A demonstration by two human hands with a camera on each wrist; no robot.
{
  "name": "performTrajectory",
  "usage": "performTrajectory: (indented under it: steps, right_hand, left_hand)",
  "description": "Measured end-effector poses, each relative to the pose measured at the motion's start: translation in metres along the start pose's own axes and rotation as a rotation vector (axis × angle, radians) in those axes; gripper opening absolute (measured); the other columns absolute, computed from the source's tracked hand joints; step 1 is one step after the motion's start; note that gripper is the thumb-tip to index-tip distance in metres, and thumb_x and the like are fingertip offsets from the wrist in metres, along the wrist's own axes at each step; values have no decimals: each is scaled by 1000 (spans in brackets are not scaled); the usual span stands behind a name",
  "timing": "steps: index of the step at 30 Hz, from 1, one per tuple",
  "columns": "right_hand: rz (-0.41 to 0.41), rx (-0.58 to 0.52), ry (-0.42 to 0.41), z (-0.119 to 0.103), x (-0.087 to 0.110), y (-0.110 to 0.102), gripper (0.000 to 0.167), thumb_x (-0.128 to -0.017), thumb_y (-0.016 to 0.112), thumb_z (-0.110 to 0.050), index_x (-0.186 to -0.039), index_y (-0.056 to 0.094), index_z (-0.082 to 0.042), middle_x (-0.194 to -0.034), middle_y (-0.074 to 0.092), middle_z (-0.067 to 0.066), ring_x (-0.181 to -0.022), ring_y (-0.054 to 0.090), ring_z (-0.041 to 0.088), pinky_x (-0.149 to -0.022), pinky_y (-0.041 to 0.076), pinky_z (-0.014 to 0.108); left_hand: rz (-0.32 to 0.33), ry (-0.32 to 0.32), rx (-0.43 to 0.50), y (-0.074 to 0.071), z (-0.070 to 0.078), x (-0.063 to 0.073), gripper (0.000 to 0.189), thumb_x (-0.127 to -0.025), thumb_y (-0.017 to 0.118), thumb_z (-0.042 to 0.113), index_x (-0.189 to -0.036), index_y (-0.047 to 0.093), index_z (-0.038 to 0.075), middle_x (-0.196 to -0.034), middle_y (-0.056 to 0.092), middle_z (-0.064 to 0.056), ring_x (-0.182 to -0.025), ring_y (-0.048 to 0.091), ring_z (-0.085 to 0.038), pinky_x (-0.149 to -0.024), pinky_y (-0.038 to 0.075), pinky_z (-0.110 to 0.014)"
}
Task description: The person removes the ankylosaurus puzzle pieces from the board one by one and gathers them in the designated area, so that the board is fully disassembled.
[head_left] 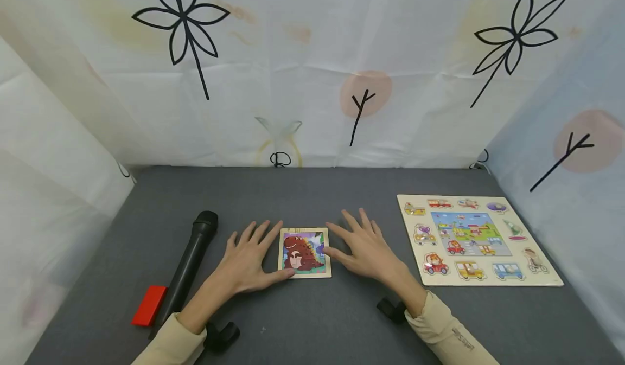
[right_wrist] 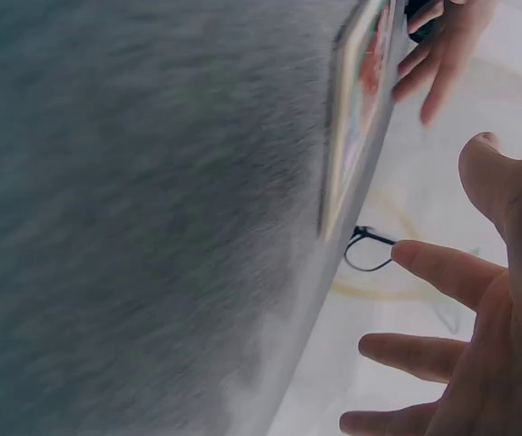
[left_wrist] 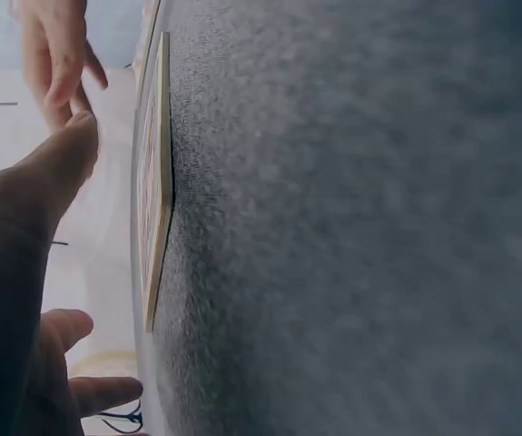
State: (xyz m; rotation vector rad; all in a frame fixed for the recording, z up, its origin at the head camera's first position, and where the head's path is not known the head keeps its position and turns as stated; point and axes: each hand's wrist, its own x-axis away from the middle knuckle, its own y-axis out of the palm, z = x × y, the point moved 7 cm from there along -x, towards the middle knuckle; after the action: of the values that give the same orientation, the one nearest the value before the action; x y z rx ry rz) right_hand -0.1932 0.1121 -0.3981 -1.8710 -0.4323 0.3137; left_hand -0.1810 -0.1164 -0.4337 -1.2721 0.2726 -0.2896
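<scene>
A small square wooden puzzle (head_left: 304,252) with a red dinosaur picture lies flat on the grey table, between both hands. On its left side my left hand (head_left: 246,262) spreads its fingers; the thumb overlaps the puzzle's lower left corner in the head view. In the left wrist view that thumb (left_wrist: 70,150) appears raised off the puzzle (left_wrist: 158,182). To the right, my right hand (head_left: 363,248) has its fingers spread, with index finger and thumb pointing toward the puzzle's right edge. The right wrist view shows these fingers (right_wrist: 447,272) apart from the puzzle (right_wrist: 356,118). Neither hand holds anything.
A large wooden vehicle puzzle board (head_left: 532,264) lies at the right of the table (head_left: 312,321). To the left are a black microphone (head_left: 187,259) and a red block (head_left: 149,305). White patterned cloth (head_left: 312,39) hangs behind and at the sides.
</scene>
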Motion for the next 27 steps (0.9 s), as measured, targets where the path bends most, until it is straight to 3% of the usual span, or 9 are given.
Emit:
performTrajectory:
  steps: [9,20,24,27]
  right_hand:
    - [-54,-77,-24,-16,-21,3,56,-101,61,-50,-149,56,-20,-163,36,22,-153,22,55,-109,32,80]
    - [-101,-103,-59,-35,-40,15,58,-99,64,-49,-149,55,-22,-164,36,19,-152,27,51,-109,35,76]
    - [-71,-107,-101,-44,-45,19,53,-97,70,-43,-144,61,-19,-157,44,20,-143,40,48,-104,44,69]
    - [-42,-97,-128,-50,-48,21,45,-95,73,-37,-134,67,-16,-143,55,18,-123,52,41,-91,52,57]
  left_hand:
    - [-69,41,3,5,4,-9,112,-75,69,79,-163,30,22,-158,44,-16,-145,40,-47,-106,33,-80]
    - [-89,33,-20,4,3,-15,114,-72,75,77,-160,35,16,-161,41,-16,-148,37,-47,-108,32,-79]
    - [-106,28,-26,5,2,-16,113,-71,74,78,-158,40,15,-162,40,-15,-149,35,-46,-109,31,-79]
    - [-110,29,-27,6,3,-16,112,-71,75,78,-157,42,16,-162,39,-15,-149,35,-46,-109,32,-78]
